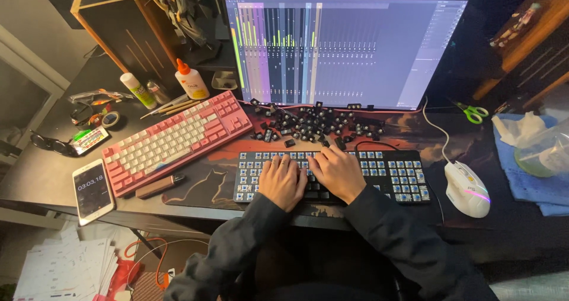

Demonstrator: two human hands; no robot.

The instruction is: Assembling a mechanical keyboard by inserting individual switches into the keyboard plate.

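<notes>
Black, stripped of its caps, a keyboard [332, 173] lies crosswise on the table [53, 170] under both hands, left hand [282, 181] and right hand [336, 172] side by side, fingers curled down onto its switches, loose keycaps [308, 123] heaped just beyond.

black keyboard [379, 173] | keycaps off, blue switches bare | flat on desk mat

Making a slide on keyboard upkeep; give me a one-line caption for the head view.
Both hands, left hand and right hand, rest on a black keyboard stripped of keycaps, loose keycaps heaped behind.
</notes>
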